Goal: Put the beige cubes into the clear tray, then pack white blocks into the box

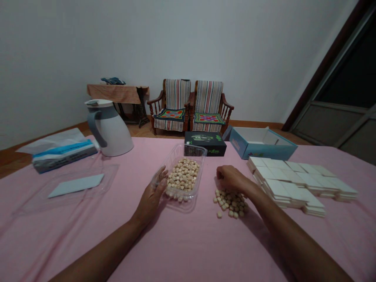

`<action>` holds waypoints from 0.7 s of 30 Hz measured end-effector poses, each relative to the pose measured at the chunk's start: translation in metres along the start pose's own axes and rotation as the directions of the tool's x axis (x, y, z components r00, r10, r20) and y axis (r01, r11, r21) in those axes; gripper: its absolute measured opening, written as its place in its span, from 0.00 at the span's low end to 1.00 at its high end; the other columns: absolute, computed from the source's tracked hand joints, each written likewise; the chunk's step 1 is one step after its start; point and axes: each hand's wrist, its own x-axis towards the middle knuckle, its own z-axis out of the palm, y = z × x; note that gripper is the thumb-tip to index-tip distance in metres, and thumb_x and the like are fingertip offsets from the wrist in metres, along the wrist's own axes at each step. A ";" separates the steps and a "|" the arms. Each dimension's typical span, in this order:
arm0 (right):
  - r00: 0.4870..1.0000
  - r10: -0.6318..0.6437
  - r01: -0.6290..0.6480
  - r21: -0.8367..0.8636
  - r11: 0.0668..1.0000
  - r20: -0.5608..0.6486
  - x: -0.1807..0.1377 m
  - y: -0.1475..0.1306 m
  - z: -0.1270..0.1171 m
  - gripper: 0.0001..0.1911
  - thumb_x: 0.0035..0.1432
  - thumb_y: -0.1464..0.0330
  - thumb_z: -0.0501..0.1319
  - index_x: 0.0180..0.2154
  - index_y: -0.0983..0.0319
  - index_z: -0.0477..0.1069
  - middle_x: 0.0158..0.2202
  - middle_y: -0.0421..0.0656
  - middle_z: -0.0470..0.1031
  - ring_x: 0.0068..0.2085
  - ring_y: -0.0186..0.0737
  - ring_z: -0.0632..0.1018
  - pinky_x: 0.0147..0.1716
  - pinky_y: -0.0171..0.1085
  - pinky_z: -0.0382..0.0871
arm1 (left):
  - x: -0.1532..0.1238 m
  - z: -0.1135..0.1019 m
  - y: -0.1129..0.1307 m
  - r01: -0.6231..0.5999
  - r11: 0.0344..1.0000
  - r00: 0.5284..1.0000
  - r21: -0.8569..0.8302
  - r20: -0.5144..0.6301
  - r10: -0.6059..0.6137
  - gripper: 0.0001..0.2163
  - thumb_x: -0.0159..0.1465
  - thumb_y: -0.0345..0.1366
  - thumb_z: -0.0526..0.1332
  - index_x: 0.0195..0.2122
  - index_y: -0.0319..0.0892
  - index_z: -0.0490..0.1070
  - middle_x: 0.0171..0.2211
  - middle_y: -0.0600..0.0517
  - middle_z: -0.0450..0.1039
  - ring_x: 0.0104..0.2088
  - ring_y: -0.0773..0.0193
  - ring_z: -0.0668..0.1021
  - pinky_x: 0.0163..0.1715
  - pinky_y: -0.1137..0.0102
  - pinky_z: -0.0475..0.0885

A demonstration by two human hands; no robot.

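A clear plastic container (202, 152) on the pink tablecloth holds many small pale wooden pieces (183, 174), cube-like with rounded corners. At its left side is my left hand (154, 192), fingers and thumb gripping the rim and wall. My right hand (230, 178) hovers at the far edge of a loose pile of the same wooden pieces (232, 203), right of the container. Its fingers are curled together and point away to the left; whatever they pinch is hidden. One single piece (219, 214) lies apart on the near side of the pile.
Stacks of pale square tiles (293, 180) stand at right, before an open blue box (261, 150). A black box (205, 143) sits behind the container. At left are a white jug (113, 133), a tissue pack (64, 154) and a clear lid (110, 176) with a pale strip (76, 185).
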 end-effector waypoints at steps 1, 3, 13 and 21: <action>0.999 -0.010 0.012 0.045 0.999 -0.042 0.001 0.001 -0.002 0.11 0.48 0.77 0.57 0.33 0.64 0.74 0.36 0.47 0.78 0.36 0.40 0.76 0.31 0.32 0.60 | 0.000 0.000 0.001 0.002 1.000 1.000 -0.004 0.000 -0.002 0.32 0.61 0.53 0.58 0.63 0.44 0.57 0.62 0.42 0.61 0.61 0.50 0.65 0.59 0.57 0.59; 0.992 -0.033 0.048 0.125 0.991 -0.123 0.002 0.003 -0.007 0.12 0.47 0.79 0.56 0.33 0.63 0.74 0.34 0.44 0.78 0.34 0.36 0.75 0.30 0.31 0.60 | -0.001 0.001 0.002 -0.002 1.000 1.000 -0.005 0.001 0.002 0.32 0.61 0.53 0.58 0.62 0.44 0.57 0.62 0.42 0.61 0.61 0.51 0.65 0.60 0.57 0.58; 0.996 -0.001 0.006 -0.052 0.999 0.090 -0.005 0.002 -0.001 0.11 0.49 0.75 0.58 0.36 0.63 0.75 0.39 0.50 0.78 0.40 0.44 0.76 0.32 0.35 0.61 | 0.000 0.001 0.001 0.001 1.000 1.000 -0.006 -0.008 -0.001 0.32 0.60 0.53 0.58 0.62 0.44 0.58 0.62 0.41 0.61 0.61 0.50 0.65 0.60 0.57 0.58; 0.999 -0.043 0.043 -0.012 0.999 -0.004 -0.002 0.002 0.002 0.08 0.50 0.75 0.57 0.32 0.64 0.74 0.36 0.50 0.77 0.37 0.43 0.76 0.32 0.35 0.62 | 0.000 0.001 0.001 -0.005 0.999 1.000 -0.032 0.002 0.005 0.31 0.61 0.52 0.58 0.62 0.44 0.57 0.63 0.41 0.60 0.61 0.52 0.65 0.59 0.58 0.59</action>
